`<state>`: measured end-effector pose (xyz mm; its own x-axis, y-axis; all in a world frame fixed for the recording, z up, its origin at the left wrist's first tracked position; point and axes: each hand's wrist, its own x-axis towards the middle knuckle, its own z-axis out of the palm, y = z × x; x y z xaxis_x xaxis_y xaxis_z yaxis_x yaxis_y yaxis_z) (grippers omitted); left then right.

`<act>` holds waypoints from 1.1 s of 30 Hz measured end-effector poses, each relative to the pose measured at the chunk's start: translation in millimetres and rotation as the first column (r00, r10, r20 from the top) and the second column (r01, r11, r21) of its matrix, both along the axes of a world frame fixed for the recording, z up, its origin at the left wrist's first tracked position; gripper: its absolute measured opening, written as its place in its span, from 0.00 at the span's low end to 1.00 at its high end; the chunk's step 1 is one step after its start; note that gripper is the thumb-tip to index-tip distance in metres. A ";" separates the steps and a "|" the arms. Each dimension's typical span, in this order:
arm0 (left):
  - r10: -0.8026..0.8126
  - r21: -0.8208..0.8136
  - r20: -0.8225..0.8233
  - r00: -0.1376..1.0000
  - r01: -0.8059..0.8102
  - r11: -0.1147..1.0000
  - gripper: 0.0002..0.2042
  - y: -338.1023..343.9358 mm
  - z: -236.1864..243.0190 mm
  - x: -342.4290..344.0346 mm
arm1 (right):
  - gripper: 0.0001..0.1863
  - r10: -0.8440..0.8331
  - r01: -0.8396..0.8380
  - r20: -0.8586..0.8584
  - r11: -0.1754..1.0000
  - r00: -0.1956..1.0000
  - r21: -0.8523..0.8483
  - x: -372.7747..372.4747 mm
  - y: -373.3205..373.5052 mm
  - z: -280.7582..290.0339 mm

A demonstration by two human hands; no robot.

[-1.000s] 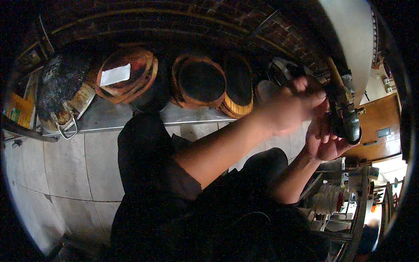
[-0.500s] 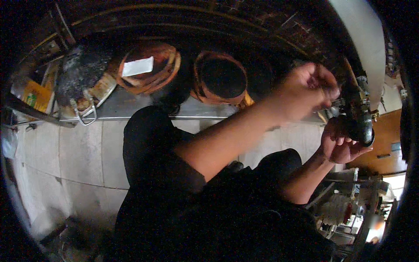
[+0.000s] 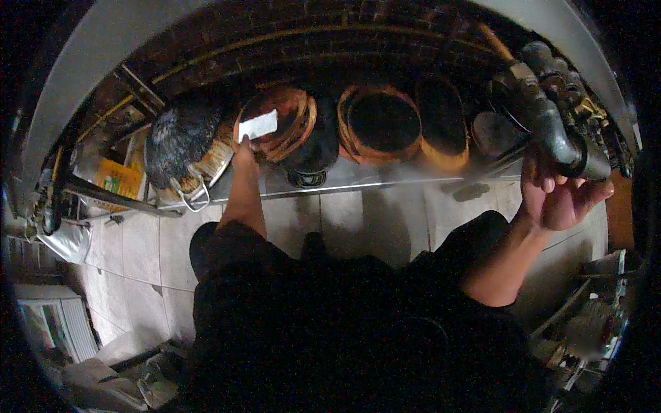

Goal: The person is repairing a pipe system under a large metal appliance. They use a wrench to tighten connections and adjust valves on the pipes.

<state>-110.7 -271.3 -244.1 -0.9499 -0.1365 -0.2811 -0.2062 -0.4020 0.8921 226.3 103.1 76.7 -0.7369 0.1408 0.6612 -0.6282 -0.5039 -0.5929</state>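
Note:
My left hand [image 3: 246, 153] reaches to a white rectangular piece [image 3: 259, 126], perhaps folded cloth or paper, lying on a stack of reddish-brown oval pieces [image 3: 301, 138]. The fingers close at its lower left corner; most of them are hidden. Off to the right, my right hand [image 3: 561, 201] is under the end of a dark pipe elbow [image 3: 554, 141], several fingers curled against it and one digit stretched out to the right. The pipe hides part of that hand.
A metal shelf edge [image 3: 385, 184] runs across in front of me. Along it stand a blackened pan with a wire handle [image 3: 197, 196], a second brown stack with a dark oval top [image 3: 384, 122] and dark round pans [image 3: 494, 131]. A yellow box [image 3: 118, 180] sits far left.
My left hand has swung from beside the pipe on the right over to the white piece on the left. My right hand stays at the pipe. The whole view has shifted.

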 end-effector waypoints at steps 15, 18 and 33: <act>-0.103 0.338 0.176 0.979 0.038 0.940 0.15 9.4 -13.0 16.5 | 0.32 -0.063 0.061 -0.119 0.998 0.991 -0.020 -5.5 3.7 -11.5; -0.041 0.467 -0.098 0.994 0.082 0.881 0.13 14.7 -20.8 42.1 | 0.29 -0.028 0.028 -0.177 1.000 0.984 -0.004 -14.5 -0.5 -15.7; -0.191 0.633 -0.053 0.980 0.181 0.752 0.12 223.5 56.0 113.4 | 0.28 0.010 -0.016 -0.153 0.999 0.988 -0.038 -7.3 1.4 -15.5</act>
<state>2.7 -47.9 -188.1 -0.9331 0.2556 -0.2530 -0.3469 -0.8256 0.4451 219.0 104.5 61.2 -0.6297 0.1603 0.7601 -0.7032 -0.5334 -0.4701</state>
